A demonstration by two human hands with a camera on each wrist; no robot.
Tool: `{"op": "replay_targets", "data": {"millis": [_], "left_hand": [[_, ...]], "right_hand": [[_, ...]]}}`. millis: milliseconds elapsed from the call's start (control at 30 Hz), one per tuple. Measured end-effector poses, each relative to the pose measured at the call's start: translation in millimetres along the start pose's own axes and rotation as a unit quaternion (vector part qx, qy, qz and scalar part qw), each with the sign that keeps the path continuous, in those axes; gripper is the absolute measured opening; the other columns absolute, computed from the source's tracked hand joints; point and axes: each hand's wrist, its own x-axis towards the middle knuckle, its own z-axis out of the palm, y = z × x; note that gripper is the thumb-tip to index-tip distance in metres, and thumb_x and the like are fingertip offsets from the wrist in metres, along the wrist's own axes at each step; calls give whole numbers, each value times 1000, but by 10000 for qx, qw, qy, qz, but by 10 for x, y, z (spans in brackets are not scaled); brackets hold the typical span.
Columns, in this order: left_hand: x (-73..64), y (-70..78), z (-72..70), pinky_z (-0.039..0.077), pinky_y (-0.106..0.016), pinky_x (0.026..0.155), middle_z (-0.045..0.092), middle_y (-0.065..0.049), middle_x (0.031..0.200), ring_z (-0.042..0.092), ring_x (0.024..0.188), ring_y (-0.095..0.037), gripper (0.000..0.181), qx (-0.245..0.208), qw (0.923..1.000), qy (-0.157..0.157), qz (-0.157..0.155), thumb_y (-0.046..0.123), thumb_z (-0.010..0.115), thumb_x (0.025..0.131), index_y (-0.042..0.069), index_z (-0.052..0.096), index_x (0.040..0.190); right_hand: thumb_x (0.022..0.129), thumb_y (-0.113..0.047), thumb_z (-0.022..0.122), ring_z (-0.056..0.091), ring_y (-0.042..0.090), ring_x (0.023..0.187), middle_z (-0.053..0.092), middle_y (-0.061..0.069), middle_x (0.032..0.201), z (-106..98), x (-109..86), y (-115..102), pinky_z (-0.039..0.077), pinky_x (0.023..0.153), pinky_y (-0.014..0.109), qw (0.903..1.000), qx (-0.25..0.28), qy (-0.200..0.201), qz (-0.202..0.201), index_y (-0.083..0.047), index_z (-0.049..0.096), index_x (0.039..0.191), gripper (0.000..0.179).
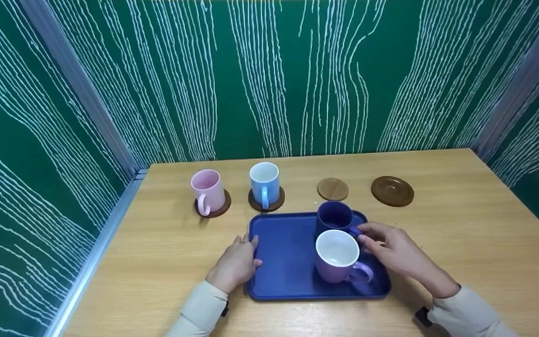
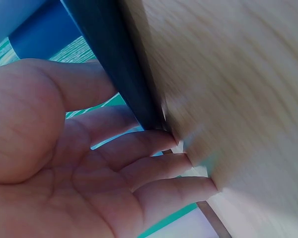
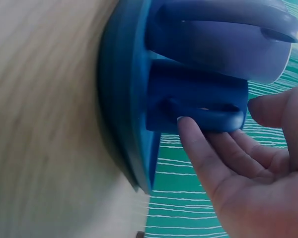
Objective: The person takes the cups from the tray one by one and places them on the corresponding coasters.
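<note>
A blue tray (image 1: 283, 255) lies on the table. My left hand (image 1: 236, 262) rests at its left edge, thumb and index finger touching the rim, other fingertips against the table in the left wrist view. On the tray's right side stand a dark blue mug (image 1: 328, 227) and, in front of it, a purple mug (image 1: 332, 272) with a white inside. My right hand (image 1: 393, 248) is at the dark blue mug's handle (image 3: 213, 119). In the right wrist view its index fingertip touches the handle, and the thumb is apart from the other fingers near the mug's rim.
Behind the tray, a pink mug (image 1: 211, 192) and a light blue mug (image 1: 272, 185) stand on brown coasters. A light wooden coaster (image 1: 333, 189) and a darker brown coaster (image 1: 392, 191) lie farther right. Green patterned panels (image 1: 293, 93) enclose the table (image 1: 475, 210).
</note>
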Motion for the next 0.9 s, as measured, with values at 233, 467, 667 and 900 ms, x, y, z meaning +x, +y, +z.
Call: {"op": "replay_targets", "data": {"millis": [233,467,667,900], "left_hand": [[6,0,-2,34,-59,119,38,-33,158,33,148,-52,60,38,10000,5,-21,19,66,101,-2,45,154],[-1,-3,-2,35,-59,118,38,-34,158,34,147,-53,61,44,10000,32,7,19,67,101,-3,45,153],[-5,-5,5,33,-59,118,37,-33,158,33,148,-52,61,-32,10000,8,-57,19,67,101,-2,45,154],[1,-10,11,33,-59,118,36,-33,159,32,148,-52,61,-64,10000,35,-47,20,67,101,-2,45,154]], "right_hand": [[106,-11,59,75,11,90,71,19,110,17,35,87,62,81,32,9967,754,-283,-31,4,68,118,22],[105,-8,58,74,12,90,71,15,107,42,49,118,62,83,32,9963,807,-292,54,1,69,113,16],[106,-7,57,74,13,90,71,13,104,69,41,131,62,82,31,9962,812,-318,13,-1,68,108,13],[105,-5,56,74,12,92,70,14,103,75,36,138,62,82,30,9960,847,-277,-83,-1,67,105,12]]}}
